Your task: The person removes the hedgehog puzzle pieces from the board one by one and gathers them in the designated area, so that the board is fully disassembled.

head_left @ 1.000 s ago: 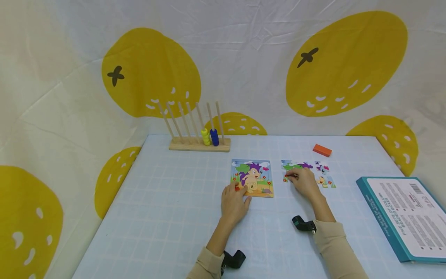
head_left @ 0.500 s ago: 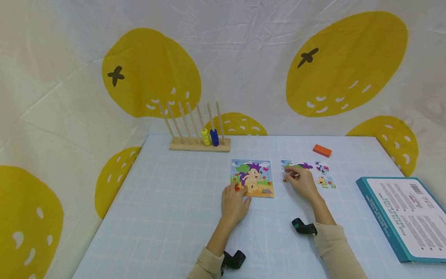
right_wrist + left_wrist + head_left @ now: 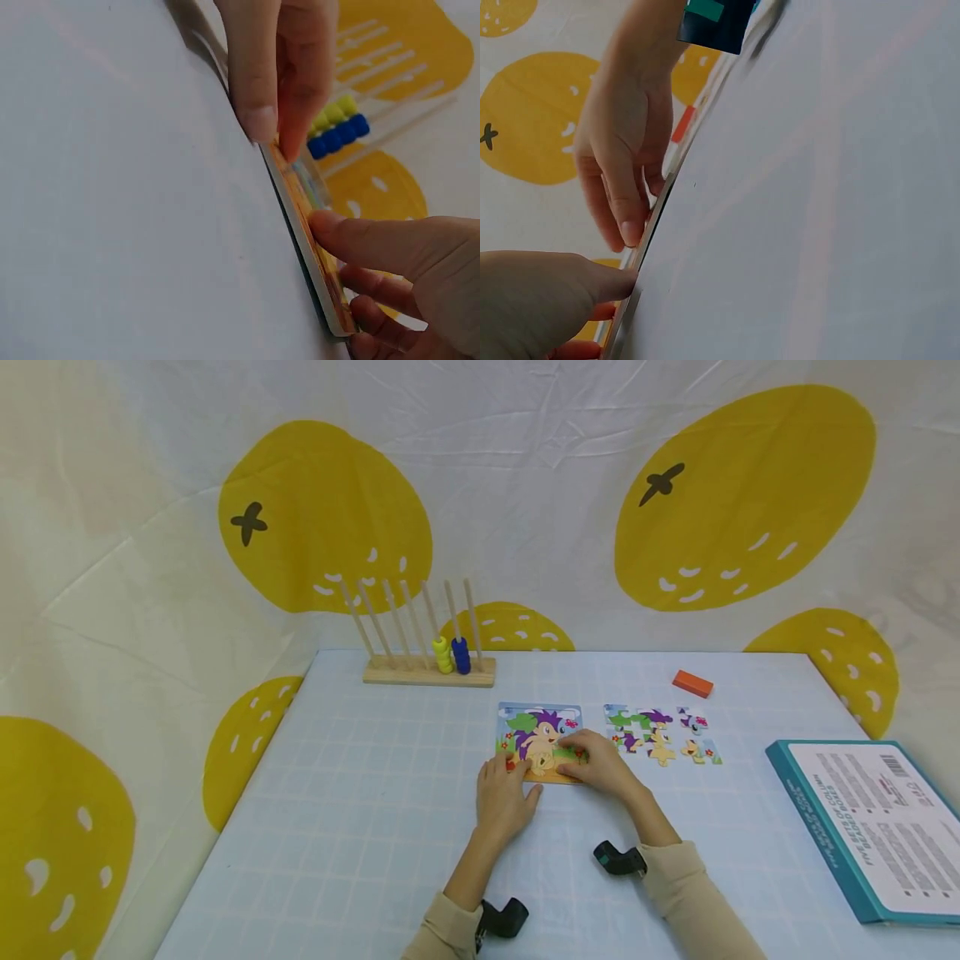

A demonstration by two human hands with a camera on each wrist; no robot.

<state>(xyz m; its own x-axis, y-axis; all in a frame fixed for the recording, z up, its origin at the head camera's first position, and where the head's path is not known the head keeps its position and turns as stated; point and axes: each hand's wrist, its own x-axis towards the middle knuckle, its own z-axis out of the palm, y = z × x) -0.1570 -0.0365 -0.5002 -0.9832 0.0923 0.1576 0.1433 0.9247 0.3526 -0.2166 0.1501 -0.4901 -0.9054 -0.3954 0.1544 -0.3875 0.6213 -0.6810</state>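
A hedgehog picture puzzle board lies flat on the table. My left hand holds its near-left corner; in the right wrist view the left thumb rests on the front edge, with the other fingers at the side. My right hand reaches over the board's right side, thumb and forefinger apart, their tips touching the lower-right part of the picture. No loose piece shows between them, though the palm hides part of that edge. To the right lie several loose puzzle pieces, some partly fitted together.
A wooden bead rack with yellow and blue beads stands at the back left. An orange block lies behind the pieces. On the right is a large teal-edged box. Patterned cloth hangs behind the table.
My right hand has left the loose pieces and moved leftward onto the board, uncovering pieces in the near row. My left hand has stayed at the corner.
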